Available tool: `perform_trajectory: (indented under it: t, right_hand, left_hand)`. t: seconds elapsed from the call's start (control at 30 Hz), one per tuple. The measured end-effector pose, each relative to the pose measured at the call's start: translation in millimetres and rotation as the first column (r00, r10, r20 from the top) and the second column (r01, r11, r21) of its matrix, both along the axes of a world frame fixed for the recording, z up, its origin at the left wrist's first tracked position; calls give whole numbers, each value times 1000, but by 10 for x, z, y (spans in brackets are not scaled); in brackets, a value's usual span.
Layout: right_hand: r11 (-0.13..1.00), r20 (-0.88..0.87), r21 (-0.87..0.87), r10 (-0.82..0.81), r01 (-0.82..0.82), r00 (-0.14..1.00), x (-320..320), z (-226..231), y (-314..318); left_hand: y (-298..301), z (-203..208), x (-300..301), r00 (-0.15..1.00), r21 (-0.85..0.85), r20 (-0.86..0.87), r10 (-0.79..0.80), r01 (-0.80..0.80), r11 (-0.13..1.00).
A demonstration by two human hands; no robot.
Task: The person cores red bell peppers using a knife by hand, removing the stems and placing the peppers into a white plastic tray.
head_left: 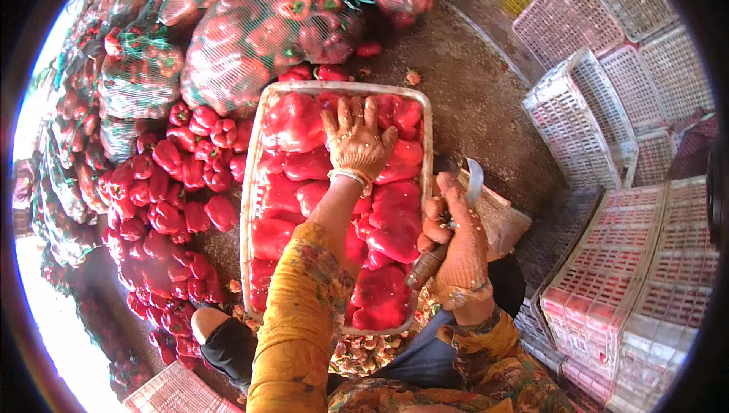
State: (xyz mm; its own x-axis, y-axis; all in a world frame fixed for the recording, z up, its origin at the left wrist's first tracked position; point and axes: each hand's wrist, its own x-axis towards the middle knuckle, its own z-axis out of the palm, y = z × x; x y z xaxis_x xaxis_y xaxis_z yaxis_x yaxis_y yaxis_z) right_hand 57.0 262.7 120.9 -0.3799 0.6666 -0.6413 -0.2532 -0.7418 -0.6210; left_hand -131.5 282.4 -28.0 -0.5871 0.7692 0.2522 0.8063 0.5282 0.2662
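My left hand (355, 140), in an orange-tan glove, lies with fingers spread on the red bell peppers (383, 219) at the far end of a white plastic crate (254, 208). The peppers look cut or flattened and fill the crate nearly to its rim. Beside the crate's right edge, my gloved right hand (463, 250) is closed around a small knife. Its curved blade (475, 179) points away from me, and its brown handle (427, 267) sticks out below the fingers.
Whole red peppers (167, 215) are heaped on the floor to the left. Mesh sacks of peppers (258, 33) stand behind and left. Plastic crates (581, 117) are stacked along the right, with another crate (181, 392) at lower left. Pepper scraps (364, 354) lie below the filled crate.
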Motion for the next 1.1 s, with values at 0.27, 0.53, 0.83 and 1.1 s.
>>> perform_trajectory:
  t: [0.27,0.53,0.83,1.1]
  right_hand:
    - [993,-159,-30,112,-118,981,18,-310,232]
    - [996,-23,61,66,-65,998,134,-303,71]
    - [987,131,-25,159,-158,978,66,-81,180]
    - [996,-236,9,90,-90,968,169,-373,280]
  left_hand:
    - [34,49,-269,969,-20,224,-104,112,994]
    - [-254,96,-1370,927,-34,-314,203,-224,974]
    - [-111,-106,-1127,984,-126,-49,171,-176,976]
    - [-880,627,-1024,984,447,150,-101,23,894]
